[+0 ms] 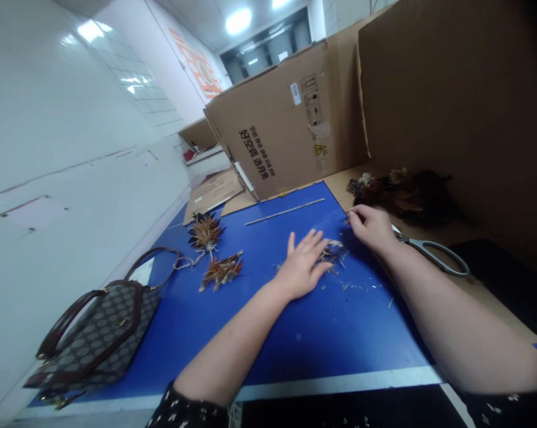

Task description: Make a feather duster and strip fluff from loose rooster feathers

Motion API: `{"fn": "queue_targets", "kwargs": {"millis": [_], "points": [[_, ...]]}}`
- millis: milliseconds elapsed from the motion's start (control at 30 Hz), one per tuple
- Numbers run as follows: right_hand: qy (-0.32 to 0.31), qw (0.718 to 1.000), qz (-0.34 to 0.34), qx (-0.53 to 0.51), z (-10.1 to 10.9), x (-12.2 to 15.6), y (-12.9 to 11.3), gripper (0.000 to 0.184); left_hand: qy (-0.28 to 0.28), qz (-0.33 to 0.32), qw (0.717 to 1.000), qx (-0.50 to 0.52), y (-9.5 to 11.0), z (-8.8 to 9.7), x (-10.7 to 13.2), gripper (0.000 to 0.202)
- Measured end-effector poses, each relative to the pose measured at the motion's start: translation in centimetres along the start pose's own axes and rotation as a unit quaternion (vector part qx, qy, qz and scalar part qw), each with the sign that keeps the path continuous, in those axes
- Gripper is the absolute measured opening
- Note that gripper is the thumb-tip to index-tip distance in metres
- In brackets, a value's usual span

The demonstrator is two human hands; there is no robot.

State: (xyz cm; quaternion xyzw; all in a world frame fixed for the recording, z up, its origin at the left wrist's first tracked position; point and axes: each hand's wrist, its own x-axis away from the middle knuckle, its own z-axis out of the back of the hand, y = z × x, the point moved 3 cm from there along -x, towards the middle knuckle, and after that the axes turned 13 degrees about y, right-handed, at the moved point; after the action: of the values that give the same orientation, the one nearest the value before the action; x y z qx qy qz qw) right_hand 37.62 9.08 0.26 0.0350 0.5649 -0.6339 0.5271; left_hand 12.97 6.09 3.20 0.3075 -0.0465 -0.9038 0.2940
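Note:
My left hand (301, 266) lies palm down with fingers spread on the blue tabletop (295, 339). Partly under and beside its fingers are small feather scraps (335, 254), with pale bits scattered around. Over the edge of the blue surface, my right hand (370, 227) is closed in a pinch; what sits between the fingertips is too small to name. A pair of scissors (442, 257) with grey handles rests by the right wrist, its blades mostly hidden. Beyond that hand is a pile of dark brown feathers (397, 193).
Left of my hands lie a brown feather bundle (206, 232) with a cord and a smaller feather bunch (223, 271). A thin strip (286, 211) lies farther back. A patterned handbag (103, 333) stands at the left. Cardboard panels (290, 131) wall the back and right.

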Motion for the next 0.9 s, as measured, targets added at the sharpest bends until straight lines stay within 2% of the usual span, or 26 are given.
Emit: {"fn": "queue_targets", "kwargs": {"millis": [67,167,267,333,433,600,667,767,900], "points": [[-0.108,0.989,0.066,0.081,-1.0,0.8,-0.7,0.025,0.125,0.078,0.988,0.049,-0.9,1.9,1.2,0.030],[-0.208,0.960,0.113,0.148,-2.0,2.0,-1.3,0.021,0.268,0.205,0.933,0.124,-2.3,3.7,3.1,0.030],[-0.237,0.949,0.125,0.166,-2.4,2.6,-1.5,0.016,0.332,0.300,0.878,0.172,-3.5,4.3,4.5,0.035],[-0.252,0.942,0.137,0.176,-2.5,2.7,-1.6,0.013,0.355,0.320,0.860,0.180,-4.0,4.2,5.3,0.037],[-0.246,0.937,0.165,0.183,-2.4,2.5,-2.1,0.013,0.367,0.279,0.872,0.166,-4.2,3.7,6.0,0.035],[-0.182,0.959,0.193,0.101,-2.2,3.1,-4.9,0.016,0.381,0.124,0.909,0.113,-3.3,3.4,6.3,0.016],[-0.186,0.955,0.227,0.040,-2.4,4.1,-6.8,0.017,0.361,0.079,0.926,0.081,-2.6,3.4,6.2,0.019],[-0.230,0.933,0.276,-0.028,-2.7,6.0,-9.6,0.018,0.301,0.036,0.952,0.035,-1.8,3.1,6.2,0.033],[-0.271,0.916,0.278,-0.100,-3.1,7.8,-11.8,0.020,0.249,0.024,0.968,0.008,-1.7,2.5,6.4,0.042]]}}
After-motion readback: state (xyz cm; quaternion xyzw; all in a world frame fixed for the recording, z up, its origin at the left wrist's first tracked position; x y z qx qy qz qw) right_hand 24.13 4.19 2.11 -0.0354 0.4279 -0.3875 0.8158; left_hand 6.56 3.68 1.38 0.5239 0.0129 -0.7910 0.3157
